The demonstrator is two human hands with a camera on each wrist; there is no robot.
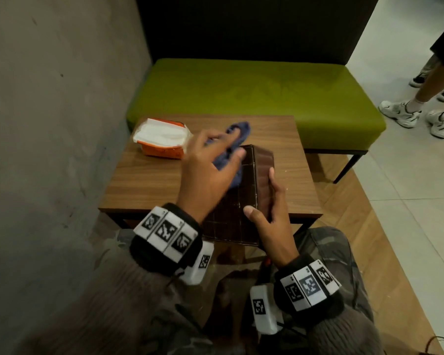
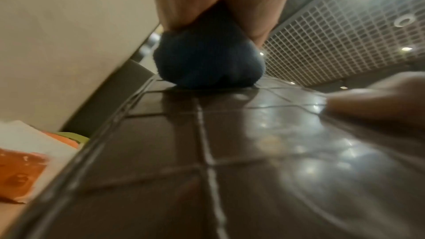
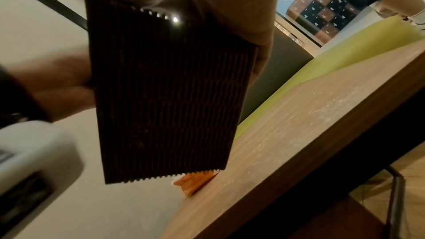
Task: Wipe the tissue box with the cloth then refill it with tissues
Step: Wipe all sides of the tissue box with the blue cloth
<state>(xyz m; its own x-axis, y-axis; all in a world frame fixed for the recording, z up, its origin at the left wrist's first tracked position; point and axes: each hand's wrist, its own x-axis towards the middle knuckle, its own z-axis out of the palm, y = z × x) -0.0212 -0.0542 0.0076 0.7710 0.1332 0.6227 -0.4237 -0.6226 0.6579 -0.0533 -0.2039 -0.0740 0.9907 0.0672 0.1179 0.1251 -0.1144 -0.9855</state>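
The dark brown tissue box, with a grid pattern on its face, is held tilted over the near edge of the wooden table. My right hand grips its right side, thumb on the gridded face, fingers along the side. My left hand holds a blue cloth and presses it on the far part of that face. In the left wrist view the bunched cloth touches the glossy box. The right wrist view shows the box's ribbed side. An opened orange tissue pack lies at the table's far left.
A green bench with a dark backrest stands just behind the table. A grey concrete wall runs along the left. Another person's legs and white shoes stand on the tiled floor at the right.
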